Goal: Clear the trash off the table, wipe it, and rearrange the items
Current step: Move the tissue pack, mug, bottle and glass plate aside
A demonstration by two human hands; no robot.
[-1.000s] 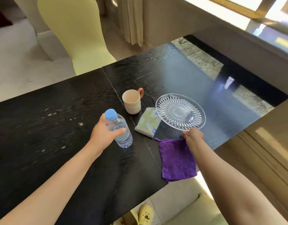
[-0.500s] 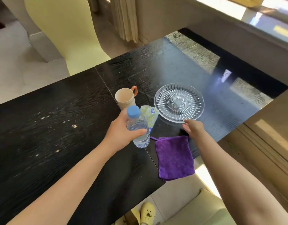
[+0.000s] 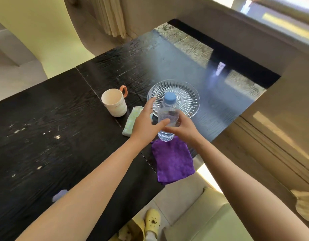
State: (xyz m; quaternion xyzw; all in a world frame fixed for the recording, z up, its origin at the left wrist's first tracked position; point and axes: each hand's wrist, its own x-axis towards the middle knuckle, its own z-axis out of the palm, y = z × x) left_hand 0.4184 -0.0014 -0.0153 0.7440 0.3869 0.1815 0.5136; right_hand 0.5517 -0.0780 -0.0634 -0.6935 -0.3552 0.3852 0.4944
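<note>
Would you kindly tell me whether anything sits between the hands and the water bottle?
Nothing visible does: the right hand grips the bottle from its right side, and the left hand touches its left side.

Desk (image 3: 45, 136) runs from lower left to upper right of frame. Chair (image 3: 51, 32) behind it, upper left.

- Cup (image 3: 114, 105) left of centre, standing on the desk.
- Plate (image 3: 185, 94) right of the cup, well apart from it.
- Soft packet (image 3: 132, 119) just below and right of the cup, partly hidden by the left hand (image 3: 146, 124).
- Bottle (image 3: 167, 115) upright at centre, between the two hands: left hand on its left side, right hand (image 3: 185, 127) on its right. Its cap overlaps the plate in frame.
- Cloth (image 3: 172, 160) below the bottle, near end hanging over the desk's edge.
- Shoe (image 3: 152, 221) on the floor, bottom centre.
</note>
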